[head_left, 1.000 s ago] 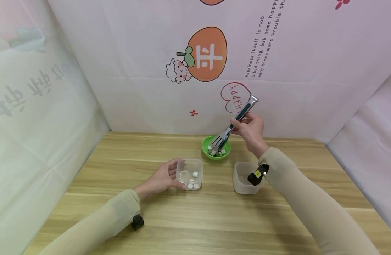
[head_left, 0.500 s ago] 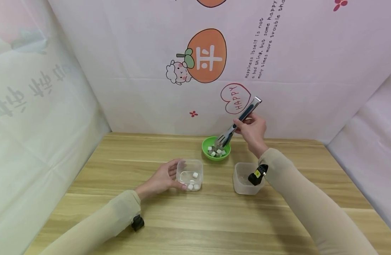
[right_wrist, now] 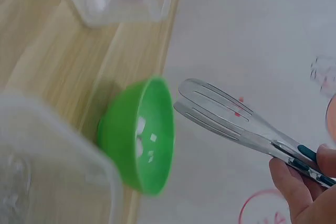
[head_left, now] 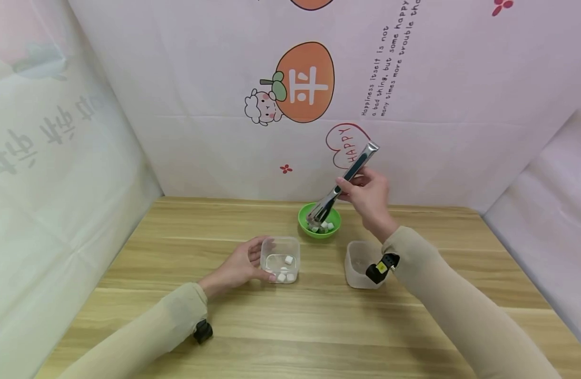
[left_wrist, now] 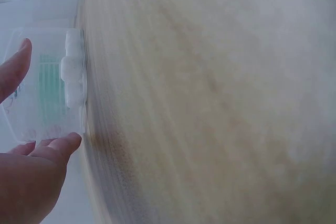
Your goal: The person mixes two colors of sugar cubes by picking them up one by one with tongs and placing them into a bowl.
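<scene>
My right hand grips metal tongs with dark green handle inlays. Their slotted tips hang over a green bowl at the table's back. In the right wrist view the tips are slightly apart and stand above the bowl's rim, with nothing seen between them. White and greyish cubes lie in the bowl, partly hidden by the tongs. My left hand holds a clear square container, its thumb at the near side and fingers at the far side. Several white cubes sit on that container's floor.
A second translucent container stands to the right, partly under my right wrist with its black wrist camera. Behind the wooden table rises a white printed cloth. Cloth also hangs along both sides.
The tongs first shift slightly right and up over the bowl, then back left and lower toward its left part. My left hand and both containers keep their places.
</scene>
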`<state>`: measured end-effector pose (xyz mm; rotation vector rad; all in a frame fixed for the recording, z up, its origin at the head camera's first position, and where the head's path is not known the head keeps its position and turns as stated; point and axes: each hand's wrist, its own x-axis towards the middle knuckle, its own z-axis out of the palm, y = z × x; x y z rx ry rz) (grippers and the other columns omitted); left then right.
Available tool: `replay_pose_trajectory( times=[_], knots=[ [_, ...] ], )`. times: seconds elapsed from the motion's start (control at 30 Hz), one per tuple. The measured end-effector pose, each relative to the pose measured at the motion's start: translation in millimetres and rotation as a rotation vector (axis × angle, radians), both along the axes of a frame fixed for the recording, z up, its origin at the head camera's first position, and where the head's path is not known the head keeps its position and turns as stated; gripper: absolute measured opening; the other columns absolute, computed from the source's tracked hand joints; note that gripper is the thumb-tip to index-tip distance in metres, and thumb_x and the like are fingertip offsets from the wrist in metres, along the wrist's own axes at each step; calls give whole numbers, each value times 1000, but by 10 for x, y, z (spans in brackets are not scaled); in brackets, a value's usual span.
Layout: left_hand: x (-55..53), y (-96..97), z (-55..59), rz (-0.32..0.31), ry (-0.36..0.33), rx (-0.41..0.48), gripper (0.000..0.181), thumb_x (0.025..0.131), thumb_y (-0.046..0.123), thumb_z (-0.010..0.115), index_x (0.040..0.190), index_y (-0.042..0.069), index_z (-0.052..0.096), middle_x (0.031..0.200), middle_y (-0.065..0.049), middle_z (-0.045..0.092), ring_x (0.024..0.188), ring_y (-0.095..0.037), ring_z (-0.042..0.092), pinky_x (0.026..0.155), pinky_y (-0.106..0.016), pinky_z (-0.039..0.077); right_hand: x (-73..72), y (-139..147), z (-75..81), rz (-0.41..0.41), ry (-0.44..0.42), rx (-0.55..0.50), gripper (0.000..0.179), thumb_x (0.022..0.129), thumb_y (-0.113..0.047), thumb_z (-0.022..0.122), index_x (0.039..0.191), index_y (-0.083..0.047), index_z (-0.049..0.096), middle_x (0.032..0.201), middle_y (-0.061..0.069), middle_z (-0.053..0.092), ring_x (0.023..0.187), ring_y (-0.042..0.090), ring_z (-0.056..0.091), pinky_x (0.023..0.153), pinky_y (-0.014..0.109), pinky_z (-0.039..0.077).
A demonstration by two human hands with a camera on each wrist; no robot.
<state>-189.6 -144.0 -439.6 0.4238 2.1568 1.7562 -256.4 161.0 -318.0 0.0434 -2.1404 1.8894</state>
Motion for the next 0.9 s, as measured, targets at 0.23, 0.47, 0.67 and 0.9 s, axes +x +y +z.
replay_pose_trajectory(
  times=[0.23, 0.47, 0.67, 0.9],
  knots=[
    [6, -15, -2, -10, 10, -12, 101, 77, -2, 92, 160, -4, 34, 163, -25, 37, 148, -42, 40, 118, -41, 42, 172, -217, 45, 110, 30, -4, 29, 93, -3, 81, 112, 10, 65, 96, 19, 72, 79, 23, 75, 75, 42, 68],
    [1, -15, -8, -5, 9, -14, 101, 76, -3, 92, 160, -3, 35, 164, -25, 36, 148, -42, 40, 118, -41, 41, 270, -381, 28, 190, 41, -11, 25, 92, -1, 81, 109, 9, 66, 94, 20, 71, 78, 25, 75, 75, 42, 68],
    [1, -20, -14, -4, -4, -21, 103, 76, -2, 92, 161, -4, 33, 164, -25, 36, 148, -42, 40, 119, -43, 40, 311, -490, -32, 215, 32, 14, 24, 92, -1, 81, 108, 9, 66, 94, 22, 72, 76, 28, 75, 74, 40, 68],
    [-3, -23, -10, -15, 6, -16, 104, 76, -1, 92, 161, -4, 32, 163, -26, 37, 147, -43, 41, 119, -44, 40, 324, -591, -83, 226, 18, 117, 21, 92, -3, 82, 106, 5, 68, 93, 19, 73, 79, 29, 74, 73, 39, 68]
  ],
)
